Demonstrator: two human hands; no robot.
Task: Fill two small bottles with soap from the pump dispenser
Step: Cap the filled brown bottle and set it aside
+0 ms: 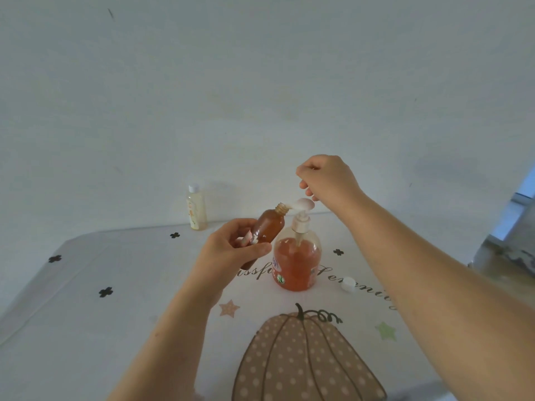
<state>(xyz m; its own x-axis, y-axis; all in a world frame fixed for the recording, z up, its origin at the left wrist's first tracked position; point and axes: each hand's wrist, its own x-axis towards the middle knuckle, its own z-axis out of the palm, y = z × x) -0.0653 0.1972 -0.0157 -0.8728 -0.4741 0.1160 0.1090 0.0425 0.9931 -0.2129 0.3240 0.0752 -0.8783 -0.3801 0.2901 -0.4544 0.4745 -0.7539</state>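
A clear pump dispenser [296, 264] part full of orange soap stands mid-table, its white pump head [302, 205] raised. My left hand [231, 247] grips a small amber bottle [267, 227], tilted, with its open neck against the pump's nozzle. My right hand [325, 178] hovers just above the pump head with fingers curled loosely and holding nothing; whether a fingertip touches the pump is unclear. A second small bottle [196, 208], pale yellow with a white cap, stands upright at the table's far edge, left of the dispenser.
A white bottle cap [348, 284] lies on the table right of the dispenser. The tablecloth [115, 314] has a pumpkin print and lettering. A white wall rises right behind the table. Grey furniture [509, 250] sits at the right.
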